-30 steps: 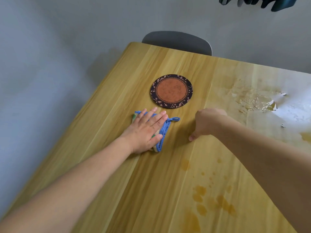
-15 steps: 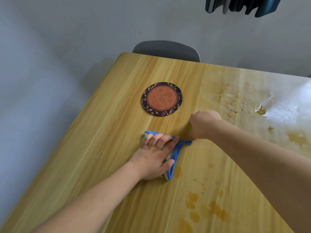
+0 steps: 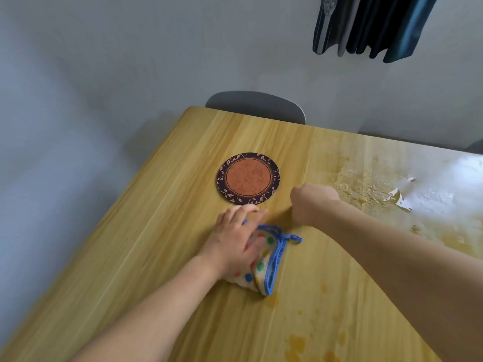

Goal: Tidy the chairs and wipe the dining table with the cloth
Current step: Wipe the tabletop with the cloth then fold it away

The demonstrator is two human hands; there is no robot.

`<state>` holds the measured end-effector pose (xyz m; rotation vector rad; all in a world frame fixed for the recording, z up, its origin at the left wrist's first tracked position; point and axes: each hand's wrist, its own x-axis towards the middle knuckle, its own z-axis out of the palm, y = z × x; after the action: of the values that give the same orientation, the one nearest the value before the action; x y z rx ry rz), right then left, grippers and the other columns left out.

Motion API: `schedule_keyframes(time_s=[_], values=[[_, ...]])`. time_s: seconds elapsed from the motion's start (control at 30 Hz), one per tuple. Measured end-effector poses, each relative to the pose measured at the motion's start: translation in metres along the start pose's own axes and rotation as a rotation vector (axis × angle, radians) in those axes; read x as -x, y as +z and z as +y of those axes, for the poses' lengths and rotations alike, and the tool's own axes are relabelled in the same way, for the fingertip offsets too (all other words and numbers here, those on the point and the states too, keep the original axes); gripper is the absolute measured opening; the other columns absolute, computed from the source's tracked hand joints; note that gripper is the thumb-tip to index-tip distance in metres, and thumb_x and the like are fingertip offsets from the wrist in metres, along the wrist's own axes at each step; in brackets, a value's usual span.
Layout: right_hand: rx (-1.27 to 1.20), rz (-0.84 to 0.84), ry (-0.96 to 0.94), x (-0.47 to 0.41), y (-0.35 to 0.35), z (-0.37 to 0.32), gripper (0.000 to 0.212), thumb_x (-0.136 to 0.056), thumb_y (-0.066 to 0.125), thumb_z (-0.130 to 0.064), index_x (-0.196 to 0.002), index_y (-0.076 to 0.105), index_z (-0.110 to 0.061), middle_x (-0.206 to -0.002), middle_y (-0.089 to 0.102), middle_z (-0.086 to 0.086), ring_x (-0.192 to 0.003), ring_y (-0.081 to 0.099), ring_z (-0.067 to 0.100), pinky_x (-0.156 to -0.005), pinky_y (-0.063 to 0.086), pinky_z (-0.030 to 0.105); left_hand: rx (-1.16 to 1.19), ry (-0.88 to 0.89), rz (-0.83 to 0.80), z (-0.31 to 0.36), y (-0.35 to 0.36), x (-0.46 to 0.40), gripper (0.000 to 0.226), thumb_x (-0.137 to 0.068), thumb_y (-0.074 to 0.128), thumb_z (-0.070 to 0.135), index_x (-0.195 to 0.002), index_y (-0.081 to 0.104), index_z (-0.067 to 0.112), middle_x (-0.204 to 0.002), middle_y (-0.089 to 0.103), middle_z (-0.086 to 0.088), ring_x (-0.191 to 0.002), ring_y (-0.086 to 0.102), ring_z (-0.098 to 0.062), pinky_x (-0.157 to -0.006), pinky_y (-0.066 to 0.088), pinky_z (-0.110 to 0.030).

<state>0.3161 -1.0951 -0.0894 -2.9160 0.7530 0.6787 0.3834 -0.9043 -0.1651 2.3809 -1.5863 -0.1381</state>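
Observation:
A folded cloth (image 3: pixel 266 265), cream with coloured dots and a blue hem, lies on the wooden dining table (image 3: pixel 156 257). My left hand (image 3: pixel 235 241) presses flat on the cloth's left part with fingers straight. My right hand (image 3: pixel 311 202) is curled into a fist and rests on the table just right of the cloth, holding nothing that I can see. A grey chair (image 3: pixel 257 105) stands tucked in at the table's far edge. Yellow liquid stains (image 3: pixel 298 343) spot the table near me and a wet patch (image 3: pixel 371 192) spreads at the right.
A round brown coaster (image 3: pixel 248 178) with a dark leafy rim lies just beyond my hands. Dark clothes (image 3: pixel 371 24) hang on the wall at the upper right. A second chair's edge (image 3: pixel 475 147) shows at the far right. The wall runs along the table's left side.
My left hand has slid the cloth toward me and to the right, away from the coaster; more of the dotted cloth now shows. My right fist has stayed beside it.

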Motion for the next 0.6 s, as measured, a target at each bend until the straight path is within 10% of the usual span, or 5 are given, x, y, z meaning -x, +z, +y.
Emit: schedule_keyframes(time_s=[0.2, 0.3, 0.4, 0.6], values=[[-1.181, 0.101, 0.469, -0.039, -0.009, -0.009, 0.024, -0.085, 0.040, -0.002, -0.099, 0.060, 0.000, -0.089, 0.057, 0.015, -0.074, 0.054, 0.025, -0.062, 0.046, 0.029, 0.411, -0.912, 0.215, -0.037, -0.036, -0.072, 0.052, -0.087, 0.046, 0.014, -0.139, 0.047, 0.011, -0.142, 0.043, -0.009, -0.126, 0.042, -0.030, -0.106, 0.036, -0.040], [-1.473, 0.041, 0.568, -0.059, -0.005, -0.018, 0.012, -0.086, 0.044, -0.002, -0.076, 0.048, -0.007, -0.078, 0.047, 0.008, -0.072, 0.045, 0.020, -0.061, 0.040, 0.030, 0.860, -1.238, 0.329, -0.045, -0.046, -0.102, 0.041, -0.085, 0.046, 0.010, -0.125, 0.052, 0.003, -0.111, 0.061, -0.012, -0.088, 0.056, -0.029, -0.073, 0.047, -0.033], [-1.524, 0.031, 0.601, -0.074, 0.004, -0.022, 0.007, -0.087, 0.052, -0.007, -0.080, 0.051, -0.007, -0.076, 0.048, 0.007, -0.072, 0.044, 0.019, -0.056, 0.035, 0.028, 1.042, -1.314, 0.335, -0.049, -0.044, -0.115, 0.030, -0.086, 0.051, 0.009, -0.112, 0.058, -0.002, -0.089, 0.062, -0.008, -0.062, 0.049, -0.019, -0.051, 0.036, -0.026], [-1.357, 0.166, 0.476, -0.087, 0.000, -0.029, 0.008, -0.085, 0.053, -0.009, -0.081, 0.060, -0.007, -0.076, 0.054, 0.009, -0.067, 0.048, 0.022, -0.057, 0.039, 0.026, 0.877, -1.158, 0.305, -0.063, -0.050, -0.123, 0.030, -0.084, 0.052, 0.007, -0.113, 0.061, 0.006, -0.107, 0.066, -0.011, -0.088, 0.060, -0.029, -0.063, 0.043, -0.027]])
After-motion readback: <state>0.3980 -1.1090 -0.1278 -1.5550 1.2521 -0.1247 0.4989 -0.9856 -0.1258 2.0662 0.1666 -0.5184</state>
